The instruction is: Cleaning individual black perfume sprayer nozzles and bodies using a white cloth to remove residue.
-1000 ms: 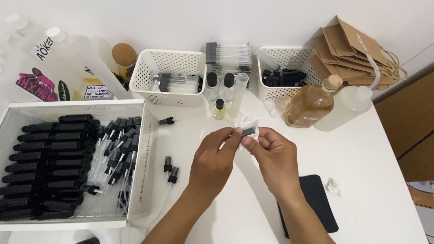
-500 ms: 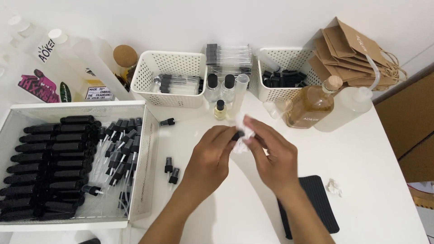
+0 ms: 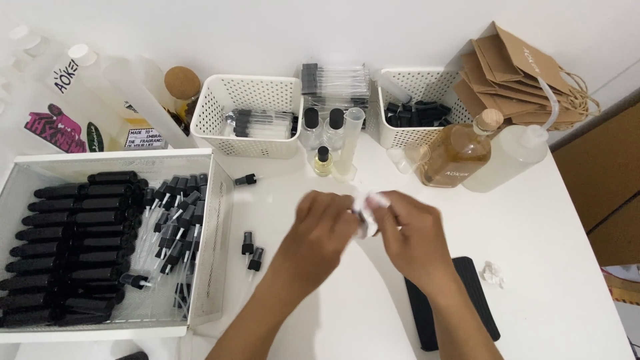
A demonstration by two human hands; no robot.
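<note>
Both hands meet over mid-worktop (image 3: 320, 320). Left hand (image 3: 319, 233) and right hand (image 3: 408, 230), fingers pinched together on a small white wipe (image 3: 371, 205) wrapped round a dark little part, blurred. Two loose black spray pumps (image 3: 251, 248) at 9 o'clock; black phone (image 3: 467, 293) at 4 o'clock.

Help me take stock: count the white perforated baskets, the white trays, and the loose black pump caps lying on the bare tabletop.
White perforated baskets: 2
White trays: 1
Loose black pump caps: 3
Total: 6
</note>
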